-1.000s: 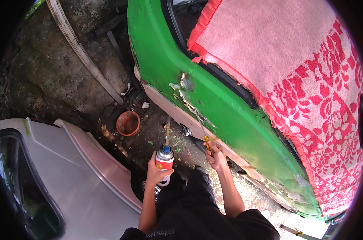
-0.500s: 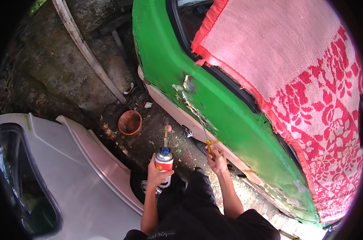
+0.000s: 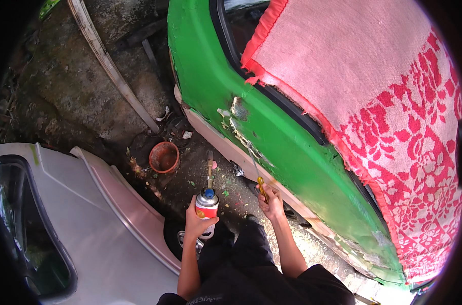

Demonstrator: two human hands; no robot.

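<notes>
My left hand (image 3: 192,223) is wrapped round a gas blowtorch, whose red and white canister (image 3: 207,211) stands upright. Its metal nozzle (image 3: 210,165) points away from me, toward the ground between two vehicles; no flame can be made out. In my right hand (image 3: 273,204) is a screwdriver (image 3: 262,188) with a yellow handle and a thin shaft. The shaft reaches up to the green car body (image 3: 287,157), its tip at the lower end of a strip of peeling, cracked paint (image 3: 239,133). Above that strip lies a bare, greyish patch (image 3: 239,109).
A pink and red patterned cloth (image 3: 373,96) covers the green car's roof and windows. Behind my left arm stands a silver vehicle (image 3: 109,239). An orange-brown pot (image 3: 164,157) sits on the ground amid paint flakes. A long pale strip (image 3: 111,66) lies farther off.
My right hand and the screwdriver have shifted slightly left. The blowtorch stays in my left hand, nearly still, and the whole view has moved a little.
</notes>
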